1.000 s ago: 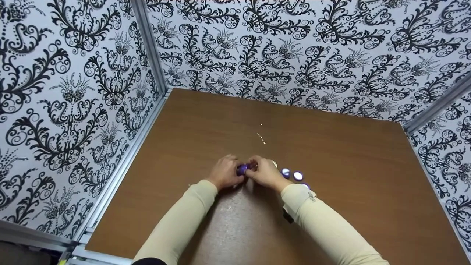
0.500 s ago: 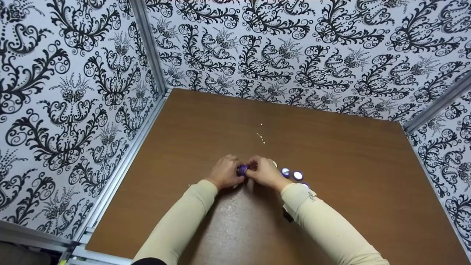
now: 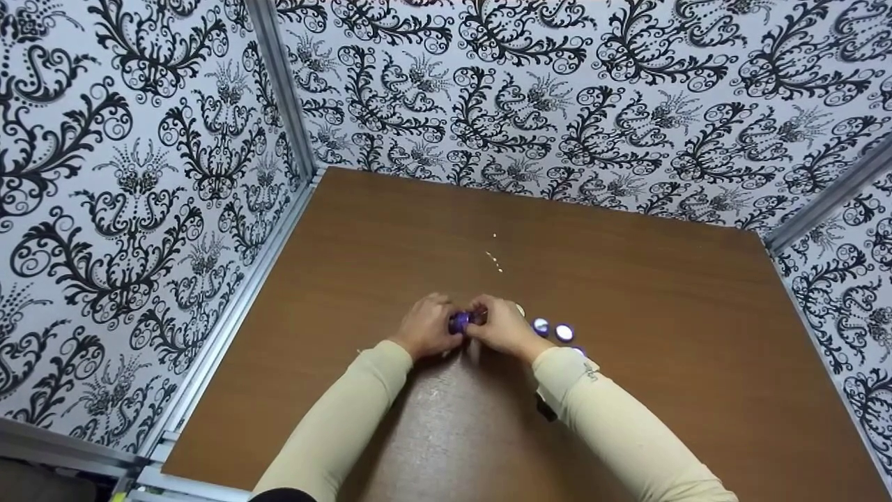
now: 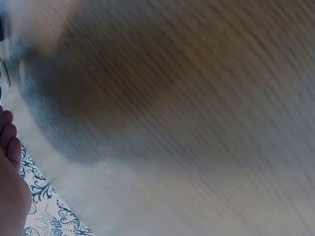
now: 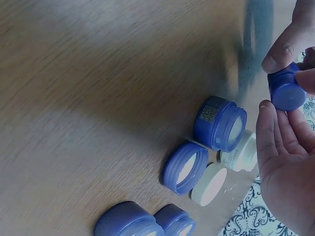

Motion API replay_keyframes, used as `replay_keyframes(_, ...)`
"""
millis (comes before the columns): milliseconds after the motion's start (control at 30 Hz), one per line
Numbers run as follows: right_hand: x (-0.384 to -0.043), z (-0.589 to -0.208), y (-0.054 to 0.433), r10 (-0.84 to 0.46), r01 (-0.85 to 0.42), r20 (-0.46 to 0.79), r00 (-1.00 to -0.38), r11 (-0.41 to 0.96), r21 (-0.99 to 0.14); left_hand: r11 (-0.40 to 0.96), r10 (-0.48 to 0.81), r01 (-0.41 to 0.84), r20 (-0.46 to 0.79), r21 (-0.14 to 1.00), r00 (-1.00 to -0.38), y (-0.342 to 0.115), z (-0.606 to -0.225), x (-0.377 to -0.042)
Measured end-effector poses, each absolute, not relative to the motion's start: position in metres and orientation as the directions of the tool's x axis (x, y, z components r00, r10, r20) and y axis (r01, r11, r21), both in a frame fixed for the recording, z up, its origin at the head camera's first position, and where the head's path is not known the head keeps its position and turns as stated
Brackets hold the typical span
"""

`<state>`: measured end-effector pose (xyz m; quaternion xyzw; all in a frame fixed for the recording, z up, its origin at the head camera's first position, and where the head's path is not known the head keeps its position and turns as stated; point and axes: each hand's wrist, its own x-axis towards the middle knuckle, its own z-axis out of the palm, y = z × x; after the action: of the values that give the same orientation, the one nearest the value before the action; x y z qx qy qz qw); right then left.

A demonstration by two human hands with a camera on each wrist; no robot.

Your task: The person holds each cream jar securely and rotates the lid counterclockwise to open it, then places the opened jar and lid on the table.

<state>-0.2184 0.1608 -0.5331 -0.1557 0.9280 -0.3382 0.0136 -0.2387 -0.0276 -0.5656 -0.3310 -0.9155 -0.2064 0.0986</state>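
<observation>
A small purple-blue jar (image 3: 460, 321) is held between both hands just above the table, its round flat end facing the right wrist camera (image 5: 289, 96). My left hand (image 3: 426, 326) grips it from the left side. From the right, the thumb and fingers of my right hand (image 3: 505, 328) pinch it, while its other fingers extend loosely under it in the right wrist view. How far the fingers wrap around it is partly hidden. The left wrist view shows only part of the left hand (image 4: 12, 184) at its left edge, mostly with table and shadow.
Right of the right hand stand several blue containers, among them a labelled open jar (image 5: 214, 120) and a ring-like blue piece (image 5: 184, 169). A white lid (image 5: 209, 184) and a whitish jar (image 5: 242, 153) sit beside them. Patterned walls (image 3: 488, 90) enclose the wooden table (image 3: 627, 293).
</observation>
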Motion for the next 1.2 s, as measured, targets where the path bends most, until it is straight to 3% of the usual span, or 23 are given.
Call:
replay_keyframes(300,-0.2202,-0.5356,0.1607,-0.265,-0.226,0.036,-0.963,0.735,-0.64,0.696,0.567,0.65,0.322,0.305,-0.758,-0.0287,-0.5656,-0.2394)
replay_keyframes(1200,-0.2198,-0.5348,0.1604,-0.297,-0.27,0.061,-0.953,0.739,-0.618,0.69,0.576,0.662,0.332,0.293,-0.747,-0.0281,-0.5684,-0.2405)
